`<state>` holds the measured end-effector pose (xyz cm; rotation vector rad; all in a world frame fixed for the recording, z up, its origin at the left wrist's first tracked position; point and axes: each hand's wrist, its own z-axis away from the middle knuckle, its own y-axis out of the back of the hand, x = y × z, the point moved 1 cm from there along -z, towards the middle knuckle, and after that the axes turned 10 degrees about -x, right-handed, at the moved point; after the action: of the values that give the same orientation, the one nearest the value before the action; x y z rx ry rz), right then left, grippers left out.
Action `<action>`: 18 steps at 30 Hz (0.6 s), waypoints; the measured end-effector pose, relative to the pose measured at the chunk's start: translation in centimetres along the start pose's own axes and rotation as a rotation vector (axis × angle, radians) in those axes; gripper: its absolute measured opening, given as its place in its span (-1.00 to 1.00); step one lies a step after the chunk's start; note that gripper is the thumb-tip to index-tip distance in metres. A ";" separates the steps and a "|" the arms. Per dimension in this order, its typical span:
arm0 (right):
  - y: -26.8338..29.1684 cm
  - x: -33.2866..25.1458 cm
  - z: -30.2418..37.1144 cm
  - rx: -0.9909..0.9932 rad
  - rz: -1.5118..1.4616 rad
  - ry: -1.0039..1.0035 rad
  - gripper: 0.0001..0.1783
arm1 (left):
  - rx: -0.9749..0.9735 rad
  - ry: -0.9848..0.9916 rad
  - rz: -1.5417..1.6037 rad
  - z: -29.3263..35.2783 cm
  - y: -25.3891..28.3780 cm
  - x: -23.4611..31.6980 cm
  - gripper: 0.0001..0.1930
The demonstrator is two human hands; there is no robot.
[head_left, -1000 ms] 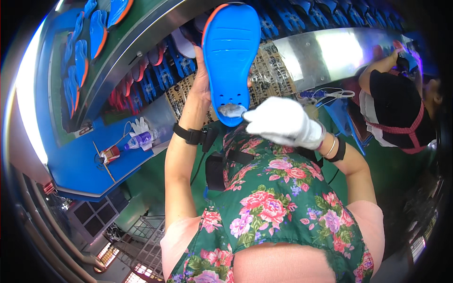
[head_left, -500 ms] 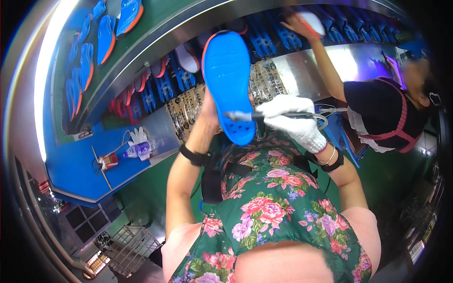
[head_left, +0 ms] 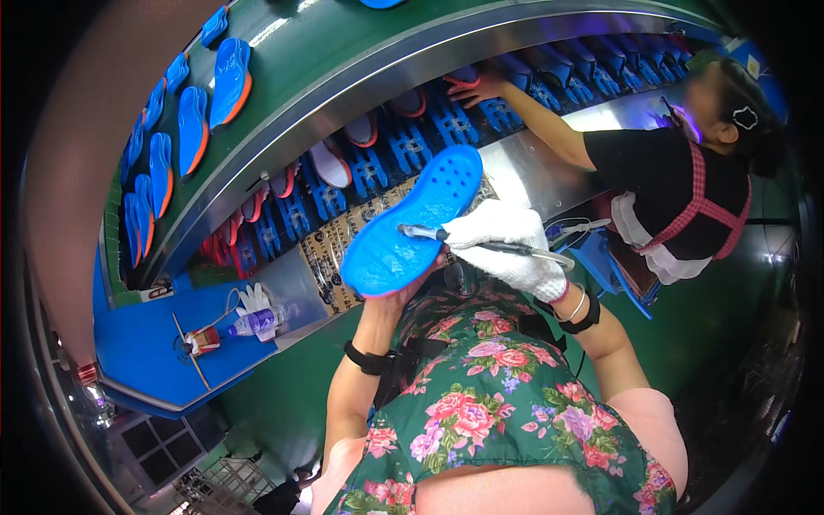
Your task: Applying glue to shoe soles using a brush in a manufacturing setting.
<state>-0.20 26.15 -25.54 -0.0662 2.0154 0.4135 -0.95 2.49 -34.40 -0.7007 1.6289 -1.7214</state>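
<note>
A blue shoe sole [head_left: 378, 257] with a thin orange-red rim lies across my left hand [head_left: 410, 290], which grips it from below; most of those fingers are hidden. The sole's holed end points up and to the right, and its surface looks wet and glossy. In a white glove, my right hand [head_left: 502, 240] is closed round a brush [head_left: 421, 232] with a dark handle and a tube or cable trailing from it. The bristles touch the middle of the sole.
Blue soles [head_left: 232, 81] lie on a green conveyor [head_left: 326, 34] above. Below it runs a row of blue holders [head_left: 408, 146], some bearing shoe uppers [head_left: 329, 163]. A co-worker [head_left: 665, 184] reaches into the row from the right. A blue table [head_left: 146, 343] holds a bottle [head_left: 251, 323].
The sole has turned, its holed end swinging from near me to the upper right. My brush now touches its middle. The co-worker's hand has moved left to the holders.
</note>
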 end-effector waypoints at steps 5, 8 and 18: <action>0.1 -0.7 -0.1 0.111 0.025 0.011 -0.85 | 0.019 -0.098 -0.078 -0.8 -2.9 -1.7 -0.09; 0.5 -1.8 -1.0 0.100 0.145 0.080 -0.80 | -0.435 0.011 -0.128 -1.8 -0.9 -1.7 -0.06; 2.1 -3.0 -5.3 0.077 0.405 0.273 -0.68 | -0.162 0.046 -0.204 -1.9 -0.6 -4.2 -0.05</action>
<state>-3.81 26.10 -20.24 0.3565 2.3159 0.6068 0.19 6.91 -33.73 -0.9389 1.7956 -1.7708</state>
